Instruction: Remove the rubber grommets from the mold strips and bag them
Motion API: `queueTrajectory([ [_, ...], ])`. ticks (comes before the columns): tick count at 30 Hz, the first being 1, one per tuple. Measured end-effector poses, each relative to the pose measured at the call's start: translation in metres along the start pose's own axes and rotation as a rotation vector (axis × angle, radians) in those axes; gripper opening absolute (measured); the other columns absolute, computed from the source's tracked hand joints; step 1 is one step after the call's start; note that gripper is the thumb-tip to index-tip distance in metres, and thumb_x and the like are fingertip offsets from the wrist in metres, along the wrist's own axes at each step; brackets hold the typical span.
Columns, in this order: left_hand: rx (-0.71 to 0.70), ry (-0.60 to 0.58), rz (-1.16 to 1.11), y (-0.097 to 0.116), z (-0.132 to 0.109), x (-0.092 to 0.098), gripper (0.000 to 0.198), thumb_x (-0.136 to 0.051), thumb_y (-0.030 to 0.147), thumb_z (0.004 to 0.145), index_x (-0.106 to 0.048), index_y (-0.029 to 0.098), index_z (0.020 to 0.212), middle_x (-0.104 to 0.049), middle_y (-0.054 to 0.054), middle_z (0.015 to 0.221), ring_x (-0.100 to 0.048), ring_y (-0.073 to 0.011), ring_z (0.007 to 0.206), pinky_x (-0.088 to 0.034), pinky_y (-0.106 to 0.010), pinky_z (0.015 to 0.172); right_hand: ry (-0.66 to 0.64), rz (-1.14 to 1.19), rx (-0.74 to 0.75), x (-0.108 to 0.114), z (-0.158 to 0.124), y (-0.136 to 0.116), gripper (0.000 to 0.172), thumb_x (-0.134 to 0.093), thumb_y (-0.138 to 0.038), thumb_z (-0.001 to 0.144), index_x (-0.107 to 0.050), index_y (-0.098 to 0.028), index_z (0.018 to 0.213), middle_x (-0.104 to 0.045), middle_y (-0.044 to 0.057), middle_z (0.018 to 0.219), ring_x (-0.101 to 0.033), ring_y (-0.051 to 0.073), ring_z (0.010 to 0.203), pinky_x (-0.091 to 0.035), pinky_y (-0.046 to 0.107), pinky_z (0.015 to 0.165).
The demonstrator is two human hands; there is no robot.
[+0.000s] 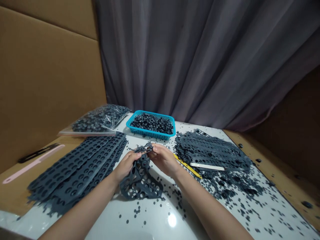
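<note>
A dark grey rubber sheet point(140, 186) full of round holes hangs crumpled between my hands, its lower part resting on the white table. My left hand point(128, 163) pinches the sheet's upper edge, thumb on top. Close beside it, my right hand point(162, 158) is closed on the same edge, its fingertips partly hidden behind the rubber. Just beyond my hands stands a blue plastic basket point(151, 134) holding many small black rubber pieces point(152, 123).
Left lie stacked dimpled rubber sheets point(75, 170), a clear bag point(100, 120) of pieces, a pink comb point(32, 165) and a black one point(37, 153). Right are a pile of punched sheets point(212, 150), a yellow tool point(188, 166), a white stick point(207, 166) and scattered scraps. A curtain point(175, 60) hangs behind.
</note>
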State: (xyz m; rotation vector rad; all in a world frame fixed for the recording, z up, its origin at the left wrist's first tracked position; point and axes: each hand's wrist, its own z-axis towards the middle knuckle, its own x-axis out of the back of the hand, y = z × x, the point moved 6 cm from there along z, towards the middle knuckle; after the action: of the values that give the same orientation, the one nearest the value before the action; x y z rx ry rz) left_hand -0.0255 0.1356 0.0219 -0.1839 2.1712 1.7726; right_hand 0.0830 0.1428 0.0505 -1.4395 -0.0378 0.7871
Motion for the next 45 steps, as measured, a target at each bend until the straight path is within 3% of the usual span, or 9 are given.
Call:
queueTrajectory([
  [4, 0.031, -0.150, -0.136, 0.002, 0.000, -0.004, 0.024, -0.061, 0.039, 0.057, -0.053, 0.016, 0.059, -0.052, 0.002, 0.052, -0.047, -0.0117, 0.048, -0.041, -0.025, 0.053, -0.056, 0.191, 0.009, 0.000, 0.001, -0.003, 0.033, -0.049, -0.033, 0.077, -0.029, -0.020, 0.055, -0.019, -0.006, 0.053, -0.021, 0.011, 0.051, -0.028, 0.027, 0.056],
  [6, -0.008, -0.165, -0.179, 0.007, 0.000, -0.002, 0.024, -0.058, 0.040, 0.060, -0.053, 0.016, 0.061, -0.051, 0.002, 0.052, -0.045, -0.0113, 0.046, -0.039, -0.024, 0.048, -0.076, 0.255, 0.005, 0.000, 0.000, -0.006, 0.033, -0.045, -0.032, 0.080, -0.026, -0.020, 0.056, -0.016, -0.006, 0.053, -0.017, 0.011, 0.050, -0.026, 0.027, 0.055],
  [12, 0.056, 0.186, -0.228, 0.008, 0.002, 0.020, 0.021, -0.057, 0.037, 0.064, -0.050, 0.018, 0.061, -0.050, 0.005, 0.044, -0.043, -0.0098, 0.034, -0.031, -0.021, 0.037, -0.126, 0.237, -0.043, -0.006, -0.002, -0.011, 0.033, -0.040, -0.040, 0.086, -0.033, -0.020, 0.061, -0.018, -0.005, 0.057, -0.016, 0.012, 0.052, -0.028, 0.028, 0.057],
  [14, 0.062, 0.243, -0.264, 0.008, 0.003, 0.023, 0.018, -0.057, 0.034, 0.065, -0.050, 0.018, 0.062, -0.052, 0.006, 0.046, -0.045, -0.0095, 0.034, -0.031, -0.020, 0.036, -0.123, 0.221, -0.055, -0.007, -0.003, -0.011, 0.034, -0.039, -0.043, 0.086, -0.034, -0.020, 0.062, -0.018, -0.005, 0.057, -0.016, 0.012, 0.052, -0.028, 0.028, 0.058],
  [20, 0.079, 0.174, -0.277, 0.006, 0.005, 0.018, 0.019, -0.060, 0.034, 0.068, -0.052, 0.017, 0.064, -0.054, 0.007, 0.046, -0.040, -0.0067, 0.029, -0.026, -0.018, 0.033, -0.067, 0.151, -0.087, -0.007, -0.003, -0.008, 0.040, -0.033, -0.051, 0.088, -0.033, -0.021, 0.062, -0.016, -0.005, 0.056, -0.016, 0.012, 0.050, -0.029, 0.029, 0.057],
  [26, 0.106, 0.305, -0.243, 0.014, -0.002, 0.014, 0.020, -0.053, 0.026, 0.074, -0.048, 0.016, 0.057, -0.053, 0.004, 0.044, -0.043, -0.0061, 0.031, -0.030, -0.016, 0.034, -0.061, 0.226, -0.148, -0.008, -0.001, -0.005, 0.042, -0.034, -0.052, 0.087, -0.034, -0.020, 0.061, -0.015, -0.005, 0.054, -0.014, 0.012, 0.050, -0.028, 0.028, 0.057],
  [35, 0.144, 0.311, -0.222, 0.013, -0.003, 0.013, 0.022, -0.053, 0.026, 0.073, -0.048, 0.016, 0.055, -0.054, 0.003, 0.044, -0.046, -0.0070, 0.032, -0.031, -0.016, 0.033, 0.011, 0.221, -0.183, -0.005, -0.002, -0.005, 0.043, -0.026, -0.052, 0.089, -0.020, -0.021, 0.060, -0.014, -0.006, 0.053, -0.011, 0.012, 0.049, -0.030, 0.029, 0.056],
  [40, 0.161, 0.292, -0.216, 0.010, -0.001, 0.014, 0.022, -0.055, 0.029, 0.071, -0.049, 0.016, 0.054, -0.055, 0.002, 0.044, -0.047, -0.0083, 0.034, -0.030, -0.016, 0.032, 0.002, -0.119, -0.119, 0.023, 0.002, -0.019, 0.044, -0.026, -0.056, 0.088, -0.022, -0.022, 0.060, -0.016, -0.007, 0.053, -0.017, 0.012, 0.048, -0.031, 0.029, 0.056],
  [45, 0.158, 0.250, -0.205, 0.008, 0.001, 0.015, 0.022, -0.058, 0.031, 0.068, -0.050, 0.016, 0.054, -0.054, 0.002, 0.044, -0.046, -0.0083, 0.034, -0.033, -0.017, 0.035, 0.141, -1.117, -0.227, 0.094, -0.013, -0.057, 0.045, -0.043, -0.057, 0.081, -0.041, -0.019, 0.056, -0.036, -0.003, 0.054, -0.032, 0.012, 0.054, -0.026, 0.027, 0.054],
])
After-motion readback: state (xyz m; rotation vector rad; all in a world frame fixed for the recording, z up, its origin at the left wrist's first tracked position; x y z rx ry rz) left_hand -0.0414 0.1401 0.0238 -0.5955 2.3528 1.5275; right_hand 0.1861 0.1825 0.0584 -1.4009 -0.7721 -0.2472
